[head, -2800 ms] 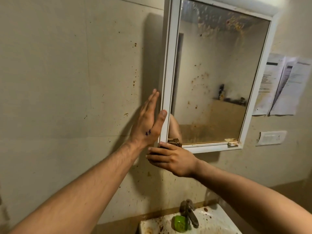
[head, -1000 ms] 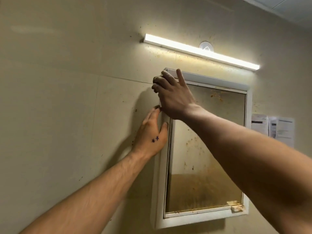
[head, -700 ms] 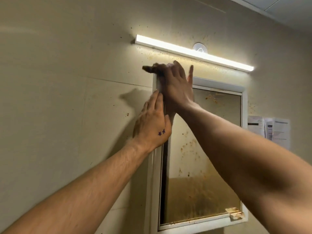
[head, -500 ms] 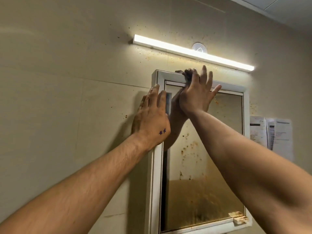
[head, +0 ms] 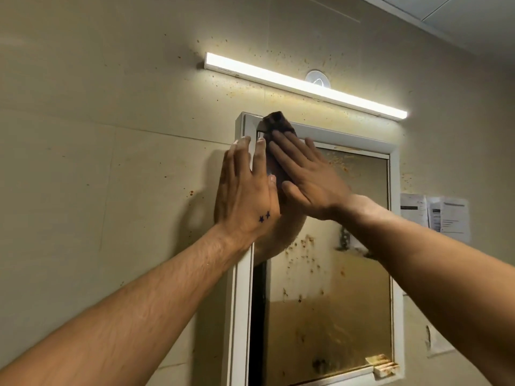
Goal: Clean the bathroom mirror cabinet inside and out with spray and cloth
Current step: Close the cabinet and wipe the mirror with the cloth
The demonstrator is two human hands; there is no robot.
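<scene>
Right hand [head: 303, 179]: fingers straight, pressing dark cloth [head: 276, 121] flat on mirror cabinet [head: 348, 138] door, top-left corner. Left hand [head: 245, 196]: fingers straight, flat against the door's left edge, grasping nothing. Stained mirror glass [head: 334, 302] lies below and right of the cloth, long axis vertical; right hand is nearer. Next wipe probably runs downward.

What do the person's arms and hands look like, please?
Both forearms are bare and hairy, with no sleeves, gloves, watch or rings in view. The left hand bears two small dark-blue star marks on its back; the right hand shows none.
</scene>
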